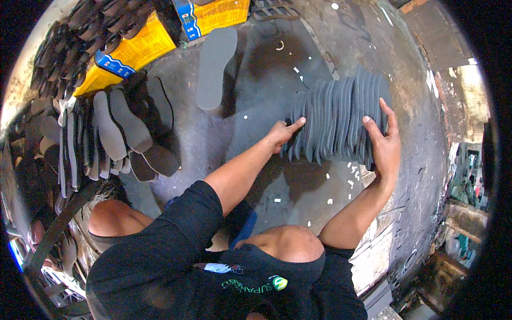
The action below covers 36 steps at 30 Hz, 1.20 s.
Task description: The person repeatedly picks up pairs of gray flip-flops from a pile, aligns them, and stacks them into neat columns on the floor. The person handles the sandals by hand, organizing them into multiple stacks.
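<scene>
A thick stack of dark grey shoe soles point(336, 117) lies on its side between my two hands, the soles pressed face to face in a row. My left hand point(285, 133) closes on the stack's left end, thumb on top and the other fingers mostly hidden beneath. At the right end, my right hand point(385, 138) grips the outermost sole with thumb and fingers spread over it. One single grey sole point(217, 69) lies flat, away to the left of the stack.
Many loose grey soles point(120, 122) are heaped at the left. Behind them stand a yellow and blue box point(136, 48) piled with dark strapped pieces and a second yellow box point(218, 18). Small white scraps point(329, 201) dot the floor. Shelving point(464, 213) lines the right side.
</scene>
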### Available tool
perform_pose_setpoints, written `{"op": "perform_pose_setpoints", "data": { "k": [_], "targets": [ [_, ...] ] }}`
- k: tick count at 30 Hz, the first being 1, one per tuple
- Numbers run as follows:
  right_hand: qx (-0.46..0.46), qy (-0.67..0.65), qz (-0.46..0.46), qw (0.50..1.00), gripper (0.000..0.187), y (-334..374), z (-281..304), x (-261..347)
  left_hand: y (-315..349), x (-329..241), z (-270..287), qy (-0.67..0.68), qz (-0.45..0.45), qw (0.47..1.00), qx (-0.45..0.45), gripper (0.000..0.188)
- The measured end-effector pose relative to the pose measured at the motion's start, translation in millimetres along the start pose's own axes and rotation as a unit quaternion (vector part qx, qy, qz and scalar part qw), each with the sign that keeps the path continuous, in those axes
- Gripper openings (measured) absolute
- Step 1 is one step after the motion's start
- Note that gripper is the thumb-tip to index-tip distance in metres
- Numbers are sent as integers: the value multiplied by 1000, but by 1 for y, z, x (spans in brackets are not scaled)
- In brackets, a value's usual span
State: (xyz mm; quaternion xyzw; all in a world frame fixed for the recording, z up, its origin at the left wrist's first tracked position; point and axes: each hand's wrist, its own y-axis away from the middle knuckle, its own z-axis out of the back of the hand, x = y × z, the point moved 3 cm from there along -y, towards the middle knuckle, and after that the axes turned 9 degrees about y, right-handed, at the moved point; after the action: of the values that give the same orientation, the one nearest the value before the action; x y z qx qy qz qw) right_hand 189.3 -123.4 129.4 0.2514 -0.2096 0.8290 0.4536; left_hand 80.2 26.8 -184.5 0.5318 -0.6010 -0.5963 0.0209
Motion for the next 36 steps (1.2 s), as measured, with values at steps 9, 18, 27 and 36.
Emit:
{"op": "perform_pose_setpoints", "data": {
  "k": [9,18,27,36],
  "targets": [
    [-14,80,23,996,61,0,2,17,18,-12,-6,63,-33,994,79,108],
    [23,-136,-10,990,62,-2,-14,12,25,-62,50,-128,-172,968,-134,102],
    [23,-210,-37,977,65,-9,-26,-41,17,-74,69,-140,-196,961,-139,117],
    [40,-163,-274,947,96,26,-172,-209,33,-120,107,-270,-271,906,-181,128]
  ]
}}
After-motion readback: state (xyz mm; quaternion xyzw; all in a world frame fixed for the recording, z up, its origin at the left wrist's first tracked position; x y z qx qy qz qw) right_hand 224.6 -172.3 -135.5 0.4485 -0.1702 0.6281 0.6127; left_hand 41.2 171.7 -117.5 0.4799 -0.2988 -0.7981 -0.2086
